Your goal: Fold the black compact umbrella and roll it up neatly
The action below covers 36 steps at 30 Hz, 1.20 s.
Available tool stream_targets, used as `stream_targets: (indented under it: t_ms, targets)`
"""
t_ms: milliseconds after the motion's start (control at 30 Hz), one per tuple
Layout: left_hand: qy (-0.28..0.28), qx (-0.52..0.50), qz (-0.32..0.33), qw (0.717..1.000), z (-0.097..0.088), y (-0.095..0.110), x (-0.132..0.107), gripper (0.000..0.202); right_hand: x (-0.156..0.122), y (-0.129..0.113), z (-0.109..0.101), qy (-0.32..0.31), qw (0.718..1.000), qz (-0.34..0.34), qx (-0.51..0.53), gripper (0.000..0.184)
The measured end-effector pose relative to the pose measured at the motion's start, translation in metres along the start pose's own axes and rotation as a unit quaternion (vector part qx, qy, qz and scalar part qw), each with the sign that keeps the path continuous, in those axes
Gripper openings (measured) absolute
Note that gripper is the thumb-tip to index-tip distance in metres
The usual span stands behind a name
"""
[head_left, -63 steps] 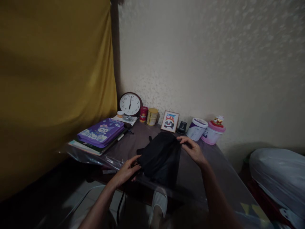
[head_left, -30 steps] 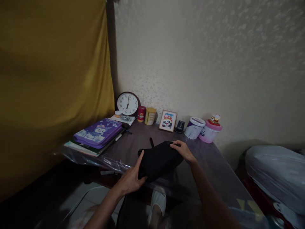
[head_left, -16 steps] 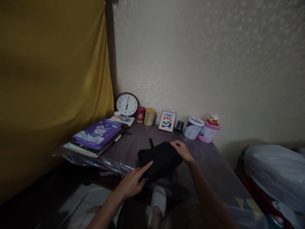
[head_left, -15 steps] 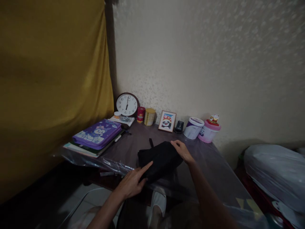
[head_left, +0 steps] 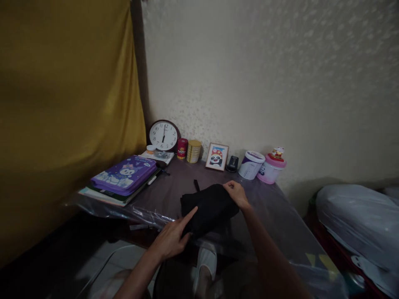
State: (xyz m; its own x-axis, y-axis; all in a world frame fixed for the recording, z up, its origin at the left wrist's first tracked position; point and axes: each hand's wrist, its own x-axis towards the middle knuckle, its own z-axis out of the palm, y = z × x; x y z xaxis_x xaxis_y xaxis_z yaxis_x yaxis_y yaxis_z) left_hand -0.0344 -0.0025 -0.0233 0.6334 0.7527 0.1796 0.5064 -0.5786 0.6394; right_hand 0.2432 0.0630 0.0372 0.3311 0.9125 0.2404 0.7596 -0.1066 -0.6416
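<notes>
A folded black cloth bundle [head_left: 208, 207] lies near the front edge of a dark table [head_left: 274, 216] covered in clear plastic. My left hand [head_left: 173, 237] rests at the bundle's near left corner, index finger stretched out along its edge and the other fingers curled. My right hand [head_left: 237, 193] sits on the bundle's far right end with its fingers curled down over the cloth. A short black strap [head_left: 196, 185] pokes out behind the bundle.
At the table's left lies a purple cartoon case [head_left: 124, 174] on stacked books. Along the wall stand a round clock [head_left: 162, 136], a red tin [head_left: 182, 148], a gold tin [head_left: 193, 151], a panda picture [head_left: 217, 156], a white tub [head_left: 250, 165] and a pink jar [head_left: 270, 170]. A yellow curtain [head_left: 62, 104] hangs left; a bagged bundle [head_left: 358, 220] lies right.
The black cloth went from spread and lifted to a flat compact bundle on the table. My left hand slid down to its near corner, index finger extended; my right hand stayed on the far end.
</notes>
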Motion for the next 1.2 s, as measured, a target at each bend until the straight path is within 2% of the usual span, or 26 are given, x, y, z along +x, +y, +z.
stream_targets:
  t_ms: [200,300,367,467,600,733,833,933,1067,1133,1200]
  targets:
    - [0.003,-0.023,-0.003,1.000,-0.001,0.001,0.000,0.071,0.000,0.001,-0.001,0.000,1.000,-0.010,0.009,0.023]
    - [0.016,-0.068,-0.006,0.998,-0.003,-0.004,0.002,0.067,-0.005,-0.004,-0.007,-0.016,0.996,-0.045,0.078,0.031]
    - [0.026,-0.096,-0.007,0.995,-0.005,-0.006,0.003,0.066,-0.010,-0.009,-0.012,-0.050,0.987,-0.080,0.133,0.034]
    - [0.043,-0.111,-0.008,0.993,-0.007,-0.008,0.002,0.067,-0.013,-0.016,-0.014,-0.071,0.981,-0.119,0.138,0.041]
    - [0.060,-0.128,-0.015,0.990,-0.004,-0.013,0.003,0.065,-0.007,-0.017,-0.014,0.018,0.987,-0.102,0.126,0.030]
    - [0.092,-0.193,-0.026,0.977,-0.003,-0.019,0.008,0.060,0.000,-0.002,-0.021,0.062,0.966,-0.053,0.247,0.033]
    - [0.119,-0.233,-0.045,0.964,-0.008,-0.023,0.011,0.060,0.001,0.013,-0.026,0.020,0.947,0.017,0.321,0.034]
    - [0.152,-0.239,-0.058,0.957,-0.013,-0.026,0.012,0.059,-0.004,0.019,-0.027,-0.060,0.947,0.055,0.311,0.036]
    - [0.177,-0.256,-0.088,0.946,-0.019,-0.029,0.009,0.059,-0.011,0.013,-0.027,-0.142,0.936,0.050,0.318,0.039]
    - [0.170,-0.282,-0.108,0.938,-0.021,-0.028,0.008,0.060,-0.014,0.008,-0.027,-0.178,0.927,0.041,0.329,0.041]
    - [0.158,-0.307,-0.126,0.930,-0.023,-0.027,0.007,0.062,-0.015,0.004,-0.028,-0.189,0.924,0.024,0.331,0.040]
